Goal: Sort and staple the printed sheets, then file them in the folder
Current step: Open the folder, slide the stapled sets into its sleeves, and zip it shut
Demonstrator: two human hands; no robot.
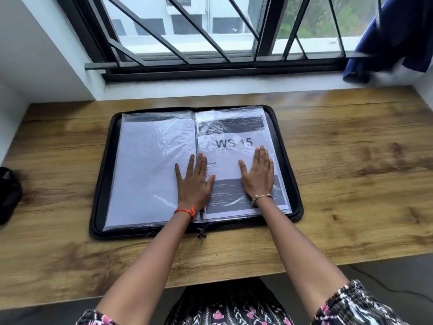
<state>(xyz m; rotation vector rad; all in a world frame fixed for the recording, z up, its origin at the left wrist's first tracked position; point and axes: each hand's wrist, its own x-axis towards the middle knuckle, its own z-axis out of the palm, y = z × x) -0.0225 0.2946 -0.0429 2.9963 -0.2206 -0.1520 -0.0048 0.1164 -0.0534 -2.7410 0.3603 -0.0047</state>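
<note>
A black zip folder [100, 184] lies open and flat in the middle of the wooden desk. Its left clear sleeve [145, 165] shows a blank white sheet. Its right sleeve holds a printed sheet [234, 141] headed "WS 15". My left hand [194, 181] lies flat over the spine, fingers straight and spread, touching both sleeves. Flat on the lower part of the printed sheet rests my right hand [257, 174], fingers straight. No stapler is in view.
The wooden desk [351, 160] runs under a barred window [210, 31]. A black object [9, 193] sits at the desk's left edge. Blue cloth [386, 48] hangs at the window's right end. The desk's front edge is close to my lap.
</note>
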